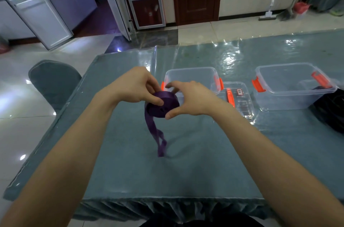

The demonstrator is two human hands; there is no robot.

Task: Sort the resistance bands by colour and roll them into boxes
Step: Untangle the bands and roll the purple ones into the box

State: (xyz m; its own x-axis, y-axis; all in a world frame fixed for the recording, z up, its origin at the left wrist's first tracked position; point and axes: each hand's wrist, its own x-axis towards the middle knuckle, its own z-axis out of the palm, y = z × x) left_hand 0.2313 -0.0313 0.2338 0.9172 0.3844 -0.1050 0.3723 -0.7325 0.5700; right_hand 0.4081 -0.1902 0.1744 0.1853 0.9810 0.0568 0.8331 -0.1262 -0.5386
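From the head camera, the left hand and right hand both curl round a purple band, partly rolled and held above the table, its loose end hanging. Two clear boxes stand behind.

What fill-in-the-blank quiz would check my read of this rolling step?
1. The left hand and the right hand hold a rolled band coloured ____.
2. The latches on the left box and the right box are ____.
3. Flat on the table between those boxes lies a clear ____.
Missing words: purple; orange; lid.
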